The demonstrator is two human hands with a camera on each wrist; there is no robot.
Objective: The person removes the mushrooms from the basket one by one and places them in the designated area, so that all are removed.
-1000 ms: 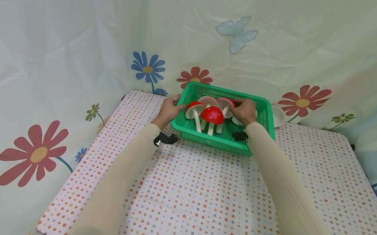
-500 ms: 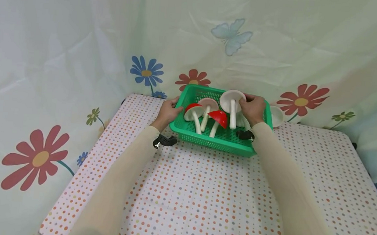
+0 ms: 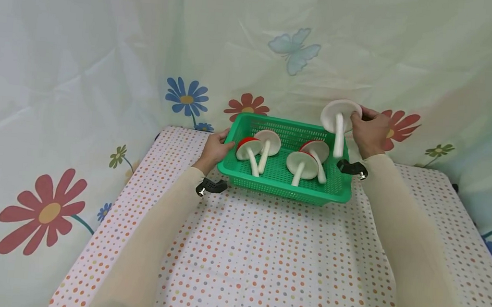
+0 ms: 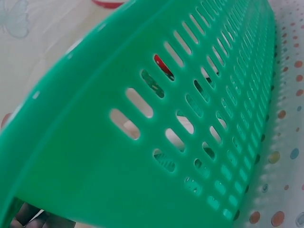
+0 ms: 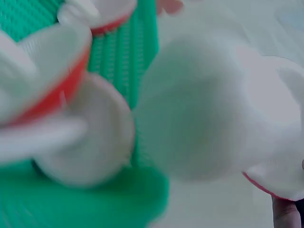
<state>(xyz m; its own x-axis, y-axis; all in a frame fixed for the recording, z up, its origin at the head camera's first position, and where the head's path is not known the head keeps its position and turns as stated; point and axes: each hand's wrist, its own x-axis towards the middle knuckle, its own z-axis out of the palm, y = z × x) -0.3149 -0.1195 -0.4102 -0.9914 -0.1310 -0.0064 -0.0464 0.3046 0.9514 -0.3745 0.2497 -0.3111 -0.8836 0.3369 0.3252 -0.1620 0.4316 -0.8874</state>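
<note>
My left hand [image 3: 215,148] holds the left end of a green perforated basket [image 3: 279,192], its thumb over the rim. My right hand [image 3: 370,129] pinches the cap edge of a toy mushroom [image 3: 339,137] above the basket's right end. Its pale underside faces me and its white stem hangs down. In the right wrist view, that mushroom's cap [image 5: 278,183] shows a thin red edge. Inside the basket, two mushrooms lie at the left, one with a red-topped cap [image 3: 248,147]. Two more, a pale-undersided one [image 3: 302,165] and a red-rimmed one [image 3: 318,150], lie at the right.
The basket rests near the back of a table with a dotted cloth [image 3: 237,259]. A pale curtain [image 3: 120,42] printed with flowers and a butterfly hangs close behind it and along the sides.
My right hand has lifted a mushroom from the basket and moved it up and right. A red-capped mushroom has tipped over, leaving its underside showing. My left hand has stayed at the rim.
</note>
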